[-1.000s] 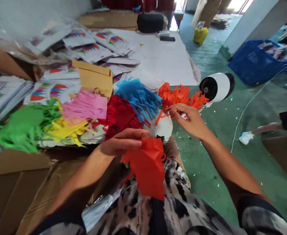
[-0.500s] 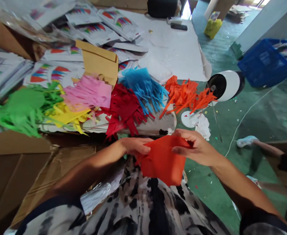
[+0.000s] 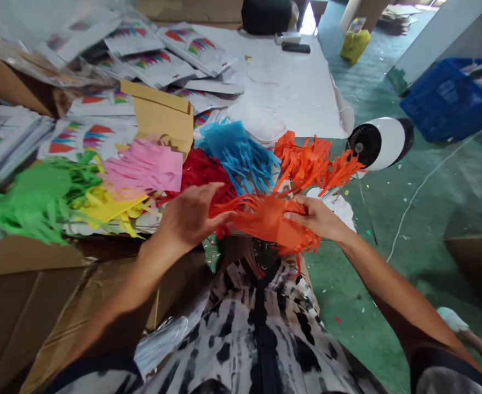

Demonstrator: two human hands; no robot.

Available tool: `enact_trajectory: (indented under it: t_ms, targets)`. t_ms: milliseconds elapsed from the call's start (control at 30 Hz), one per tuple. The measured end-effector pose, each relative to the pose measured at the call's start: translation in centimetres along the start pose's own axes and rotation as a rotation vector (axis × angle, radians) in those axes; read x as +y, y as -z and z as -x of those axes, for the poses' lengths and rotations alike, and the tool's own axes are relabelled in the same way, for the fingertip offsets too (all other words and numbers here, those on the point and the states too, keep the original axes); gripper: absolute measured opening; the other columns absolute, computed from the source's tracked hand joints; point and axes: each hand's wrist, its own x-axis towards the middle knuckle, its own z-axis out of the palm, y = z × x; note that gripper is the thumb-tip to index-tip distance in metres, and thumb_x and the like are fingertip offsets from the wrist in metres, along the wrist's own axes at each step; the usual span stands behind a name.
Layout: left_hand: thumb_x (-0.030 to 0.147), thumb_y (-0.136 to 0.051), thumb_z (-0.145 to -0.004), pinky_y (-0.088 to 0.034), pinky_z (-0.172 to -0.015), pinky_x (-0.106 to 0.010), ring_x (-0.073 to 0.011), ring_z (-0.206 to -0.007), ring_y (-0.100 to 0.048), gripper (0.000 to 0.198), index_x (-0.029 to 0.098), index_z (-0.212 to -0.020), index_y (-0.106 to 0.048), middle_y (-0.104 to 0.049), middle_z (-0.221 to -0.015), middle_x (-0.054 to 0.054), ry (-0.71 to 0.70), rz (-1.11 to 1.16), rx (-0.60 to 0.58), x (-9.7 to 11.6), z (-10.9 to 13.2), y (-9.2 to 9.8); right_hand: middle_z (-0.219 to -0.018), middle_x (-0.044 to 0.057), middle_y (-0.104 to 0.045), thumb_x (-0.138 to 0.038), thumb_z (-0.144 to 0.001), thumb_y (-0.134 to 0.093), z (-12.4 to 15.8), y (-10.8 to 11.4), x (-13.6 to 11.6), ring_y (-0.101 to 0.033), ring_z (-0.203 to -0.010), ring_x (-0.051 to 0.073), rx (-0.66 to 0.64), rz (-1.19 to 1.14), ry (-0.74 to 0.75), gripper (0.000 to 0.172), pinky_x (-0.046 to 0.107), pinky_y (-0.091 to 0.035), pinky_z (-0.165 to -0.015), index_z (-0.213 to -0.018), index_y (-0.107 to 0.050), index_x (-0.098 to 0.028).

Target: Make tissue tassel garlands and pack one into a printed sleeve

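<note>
An orange fringed tissue-paper tassel (image 3: 274,223) hangs in front of me at the table's near edge, its strips spread and partly blurred. My right hand (image 3: 318,218) pinches its right side between thumb and fingers. At its left, my left hand (image 3: 189,214) has the thumb apart from the fingers, close to the loose strips; whether it touches them I cannot tell. Behind the hands lie a dark red tassel (image 3: 202,171), a blue tassel (image 3: 236,150) and more orange tassels (image 3: 307,158). Pink (image 3: 144,167), yellow (image 3: 109,208) and green tassels (image 3: 35,189) lie to the left.
Printed white packets (image 3: 154,60) and a tan envelope (image 3: 159,115) cover the table's left and back. A black-and-white fan (image 3: 383,143) stands at the right, with a blue crate (image 3: 450,101) beyond. Cardboard (image 3: 15,306) is at lower left. Another person's foot (image 3: 452,318) shows at right.
The orange paper, earlier a folded piece held in both hands, now shows spread fringe and is higher, nearer the table. My left hand has moved up and left, its fingers opened.
</note>
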Motion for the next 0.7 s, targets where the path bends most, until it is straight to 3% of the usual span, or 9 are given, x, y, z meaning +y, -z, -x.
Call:
enact_trajectory:
  t_ms: [33, 67, 167, 267, 333, 400, 500, 600, 700]
  targets:
    - [0.052, -0.075, -0.09, -0.053, -0.108, -0.047, -0.0305, -0.121, -0.068, 0.056, 0.023, -0.137, -0.065, -0.075, -0.125, -0.011, -0.087, -0.089, 0.108, 0.5, 0.1, -0.9, -0.094, 0.003, -0.07, -0.053, -0.091, -0.067, -0.5, -0.1, 0.7, -0.063, -0.085, 0.02, 0.007, 0.026, 0.005, 0.034, 0.03, -0.048, -0.077, -0.099, -0.067, -0.019]
    - [0.051, -0.075, -0.09, -0.045, -0.119, -0.052, -0.0321, -0.133, -0.061, 0.063, 0.023, -0.144, -0.06, -0.07, -0.137, -0.013, -0.198, -0.137, 0.138, 1.1, 0.3, -2.1, -0.097, 0.003, -0.072, -0.052, -0.091, -0.066, -0.8, -0.1, 1.2, -0.064, -0.088, 0.021, 0.01, 0.055, 0.006, 0.035, 0.031, -0.049, -0.079, -0.102, -0.068, -0.019]
    - [0.048, -0.074, -0.092, -0.025, -0.132, -0.058, -0.0328, -0.154, -0.041, 0.077, 0.018, -0.157, -0.046, -0.055, -0.157, -0.014, -0.516, -0.174, 0.015, 2.7, 0.5, -6.8, -0.101, 0.005, -0.075, -0.049, -0.093, -0.064, -1.1, 0.1, 1.4, -0.068, -0.09, 0.024, -0.001, 0.176, -0.021, 0.034, 0.033, -0.051, -0.081, -0.109, -0.067, -0.019]
    - [0.032, -0.068, -0.097, -0.039, -0.127, -0.049, -0.0298, -0.148, -0.05, 0.058, 0.012, -0.149, -0.054, -0.059, -0.153, -0.015, -0.547, -0.165, -0.001, 3.3, 0.3, -11.1, -0.109, 0.012, -0.075, -0.043, -0.096, -0.059, 0.0, 0.2, -0.2, -0.069, -0.093, 0.029, 0.04, 0.453, -0.086, 0.038, 0.037, -0.051, -0.081, -0.123, -0.062, -0.017]
    - [0.023, -0.062, -0.099, -0.048, -0.119, -0.045, -0.0279, -0.138, -0.059, 0.042, 0.011, -0.14, -0.062, -0.066, -0.145, -0.015, -0.512, -0.168, 0.043, 3.2, 0.2, -12.9, -0.125, 0.019, -0.07, -0.038, -0.098, -0.057, 1.5, -0.3, -1.7, -0.067, -0.108, 0.033, 0.101, 0.702, -0.07, 0.044, 0.043, -0.049, -0.089, -0.134, -0.058, -0.014]
    - [0.02, -0.058, -0.1, -0.053, -0.112, -0.044, -0.0271, -0.13, -0.064, 0.035, 0.013, -0.133, -0.067, -0.07, -0.138, -0.014, -0.493, -0.17, 0.093, 3.2, 0.3, -13.6, -0.141, 0.022, -0.062, -0.039, -0.097, -0.06, 3.4, -1.4, -2.9, -0.058, -0.125, 0.037, 0.095, 0.873, 0.037, 0.051, 0.051, -0.043, -0.103, -0.141, -0.056, -0.013]
    - [0.023, -0.058, -0.101, -0.056, -0.101, -0.045, -0.0274, -0.119, -0.067, 0.03, 0.014, -0.127, -0.07, -0.074, -0.129, -0.013, -0.475, -0.178, 0.144, 3.4, 0.8, -13.3, -0.144, 0.02, -0.061, -0.047, -0.096, -0.064, 5.8, -4.0, -3.1, -0.055, -0.13, 0.038, 0.021, 0.918, 0.164, 0.063, 0.054, -0.038, -0.11, -0.147, -0.055, -0.012]
    - [0.021, -0.057, -0.101, -0.056, -0.095, -0.045, -0.0273, -0.111, -0.068, 0.026, 0.014, -0.122, -0.071, -0.076, -0.117, -0.012, -0.516, -0.213, 0.135, 3.6, 1.0, -12.4, -0.138, 0.016, -0.068, -0.031, -0.102, -0.056, 6.9, -5.6, -2.0, -0.057, -0.129, 0.033, 0.085, 0.92, 0.142, 0.046, 0.05, -0.037, -0.11, -0.143, -0.061, -0.013]
    - [0.016, -0.057, -0.1, -0.053, -0.101, -0.044, -0.0256, -0.112, -0.067, 0.019, 0.016, -0.11, -0.073, -0.076, -0.108, -0.011, -0.595, -0.172, 0.109, 3.2, 0.8, -11.4, -0.132, 0.012, -0.073, -0.019, -0.101, -0.053, 7.1, -5.2, -1.2, -0.061, -0.124, 0.029, 0.124, 0.86, 0.136, 0.037, 0.048, -0.039, -0.109, -0.135, -0.07, -0.018]
